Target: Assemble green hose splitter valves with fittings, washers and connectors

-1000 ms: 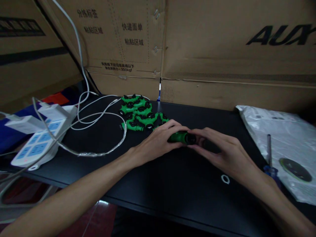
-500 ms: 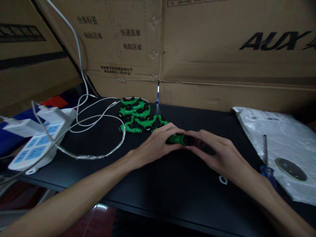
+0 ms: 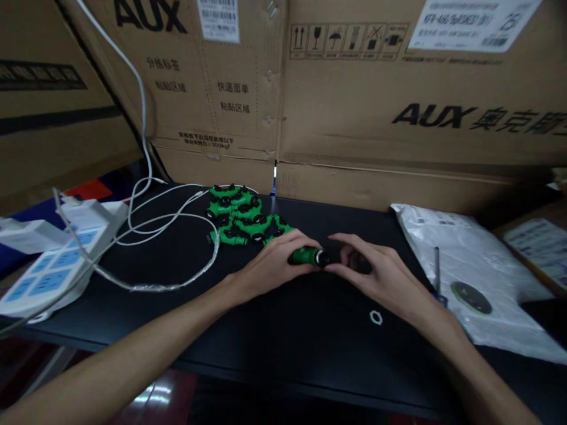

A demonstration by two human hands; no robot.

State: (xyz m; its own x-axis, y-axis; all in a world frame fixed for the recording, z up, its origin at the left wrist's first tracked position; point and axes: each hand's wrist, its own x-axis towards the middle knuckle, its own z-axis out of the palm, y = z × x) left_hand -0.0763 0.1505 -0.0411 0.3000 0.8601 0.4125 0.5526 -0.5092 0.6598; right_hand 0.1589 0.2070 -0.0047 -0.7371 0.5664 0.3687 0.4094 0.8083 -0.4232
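My left hand (image 3: 283, 257) is closed round a green hose fitting (image 3: 303, 256) and hides much of it. The fitting's black end (image 3: 323, 258) points right, with a pale ring showing where it meets the green body. At that end my right hand (image 3: 372, 262) has thumb and index finger spread. Its thumb tip lies close to the black end; whether they touch I cannot tell. Behind my left hand, several similar green fittings with black parts (image 3: 241, 215) lie in a cluster. A white ring (image 3: 375, 317) rests on the black table below my right hand.
White cables (image 3: 172, 287) loop across the left side of the black table (image 3: 283, 342), near a white power strip (image 3: 48, 271) with plugged-in adapters. At right, a screwdriver (image 3: 437, 271) and a dark round disc (image 3: 471, 297) lie on a plastic package (image 3: 443, 236). Cardboard boxes (image 3: 345, 124) stand behind.
My right thumb and index finger have parted from their pinch at the fitting's black end. The pale ring there is now visible. My left hand keeps its hold, and the view has tilted upward.
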